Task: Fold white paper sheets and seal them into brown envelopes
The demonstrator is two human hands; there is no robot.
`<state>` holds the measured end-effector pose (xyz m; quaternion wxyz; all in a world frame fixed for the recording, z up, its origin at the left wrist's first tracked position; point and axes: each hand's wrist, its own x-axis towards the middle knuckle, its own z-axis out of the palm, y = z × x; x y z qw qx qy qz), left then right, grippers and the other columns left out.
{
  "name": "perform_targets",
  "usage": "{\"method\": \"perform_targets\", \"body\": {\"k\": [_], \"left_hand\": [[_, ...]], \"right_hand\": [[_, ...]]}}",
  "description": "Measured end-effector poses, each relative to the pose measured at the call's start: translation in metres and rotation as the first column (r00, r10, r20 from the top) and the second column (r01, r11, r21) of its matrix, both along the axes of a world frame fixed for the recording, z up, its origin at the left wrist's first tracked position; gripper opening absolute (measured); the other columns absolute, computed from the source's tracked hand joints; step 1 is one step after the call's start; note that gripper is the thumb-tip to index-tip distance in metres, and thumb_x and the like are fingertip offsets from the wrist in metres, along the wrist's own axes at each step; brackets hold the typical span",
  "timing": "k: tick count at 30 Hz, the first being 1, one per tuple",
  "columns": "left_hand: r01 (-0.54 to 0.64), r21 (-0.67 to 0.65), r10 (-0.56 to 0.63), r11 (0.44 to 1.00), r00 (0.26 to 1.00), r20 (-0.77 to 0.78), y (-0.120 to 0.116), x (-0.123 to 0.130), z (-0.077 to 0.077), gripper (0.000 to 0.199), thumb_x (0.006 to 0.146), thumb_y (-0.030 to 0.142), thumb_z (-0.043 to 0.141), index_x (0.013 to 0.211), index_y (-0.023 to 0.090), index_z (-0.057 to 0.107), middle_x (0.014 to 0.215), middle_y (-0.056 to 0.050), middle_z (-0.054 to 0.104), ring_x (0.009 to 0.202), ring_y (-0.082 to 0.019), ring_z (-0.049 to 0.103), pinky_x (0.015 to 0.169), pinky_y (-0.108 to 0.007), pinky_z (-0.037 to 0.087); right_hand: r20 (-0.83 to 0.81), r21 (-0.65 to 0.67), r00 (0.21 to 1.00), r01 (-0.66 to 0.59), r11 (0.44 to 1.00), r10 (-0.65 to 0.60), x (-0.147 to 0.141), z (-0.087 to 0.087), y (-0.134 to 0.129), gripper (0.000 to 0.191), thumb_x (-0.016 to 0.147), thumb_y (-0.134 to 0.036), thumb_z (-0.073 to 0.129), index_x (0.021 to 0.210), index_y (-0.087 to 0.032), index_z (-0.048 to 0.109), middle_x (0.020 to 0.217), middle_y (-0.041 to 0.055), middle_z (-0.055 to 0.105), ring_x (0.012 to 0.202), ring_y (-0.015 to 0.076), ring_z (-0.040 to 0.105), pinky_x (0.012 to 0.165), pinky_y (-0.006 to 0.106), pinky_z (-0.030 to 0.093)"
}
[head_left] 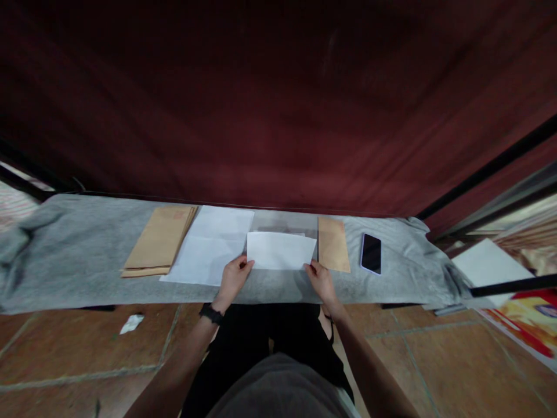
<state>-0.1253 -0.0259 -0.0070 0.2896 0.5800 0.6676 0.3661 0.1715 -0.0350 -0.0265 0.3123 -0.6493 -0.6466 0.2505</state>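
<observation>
A white sheet of paper (281, 251), wide and short as if folded, is held out in front of me over the cloth-covered table. My left hand (235, 275) pinches its lower left corner, and my right hand (320, 278) pinches its lower right corner. Close by on the left lie larger white sheets (209, 249) with a crease across them. Beyond those rests a stack of brown envelopes (159, 237). Just right of the held paper lies a single brown envelope (333, 244), close to my right hand.
A phone (371, 253) lies on the grey cloth (400, 249) to the right. Behind the table hangs a dark red curtain (278, 128). Black metal bars (491, 168) slant in at the right. Crumpled white paper (131, 323) lies on the tiled floor.
</observation>
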Motion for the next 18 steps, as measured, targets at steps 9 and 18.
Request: {"method": "perform_targets", "body": {"k": [9, 18], "left_hand": [[0.04, -0.043, -0.038, 0.998, 0.998, 0.051, 0.012, -0.001, 0.001, 0.028, 0.078, 0.044, 0.056, 0.062, 0.021, 0.058, 0.056, 0.004, 0.052, 0.06, -0.014, 0.048, 0.058, -0.024, 0.037], [0.27, 0.06, -0.276, 0.961, 0.928, 0.249, -0.005, -0.022, 0.007, 0.024, 0.079, 0.04, 0.068, 0.088, 0.019, 0.075, 0.107, -0.01, 0.076, 0.106, -0.026, 0.068, 0.096, -0.039, 0.052]], "right_hand": [[-0.076, 0.041, 0.997, 0.007, 0.999, -0.004, -0.001, -0.005, 0.01, 0.03, 0.09, -0.045, 0.049, 0.082, -0.021, 0.066, 0.07, 0.0014, 0.066, 0.065, 0.0174, 0.059, 0.063, 0.025, 0.043], [-0.193, 0.113, 0.961, -0.178, 0.978, 0.197, 0.012, -0.001, -0.011, 0.02, 0.087, -0.031, 0.059, 0.096, -0.021, 0.073, 0.106, 0.0087, 0.075, 0.101, 0.0234, 0.069, 0.09, 0.036, 0.054]]}}
